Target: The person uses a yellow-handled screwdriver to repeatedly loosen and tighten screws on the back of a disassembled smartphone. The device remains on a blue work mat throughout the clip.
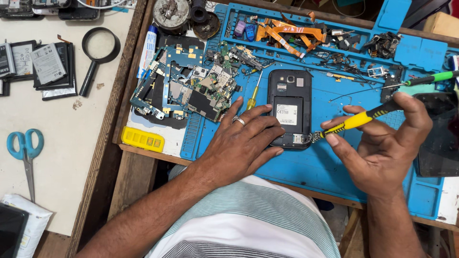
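A black phone (289, 95) with its back cover off lies on the blue repair mat (306, 167), its battery showing. My left hand (244, 141) rests flat on the mat with fingers spread, fingertips pressing the phone's lower left edge. My right hand (382, 143) holds a yellow-and-black handled tool (356, 120), whose metal tip touches the phone's lower right corner. A small yellow screwdriver (253, 95) lies just left of the phone.
A pile of circuit boards (186, 86) sits left of the phone. Orange flex cables (287, 31) and small parts fill the mat's top trays. A green-handled tool (430, 78), a yellow block (142, 139), a magnifying glass (98, 52), scissors (26, 153) and batteries (48, 64) lie around.
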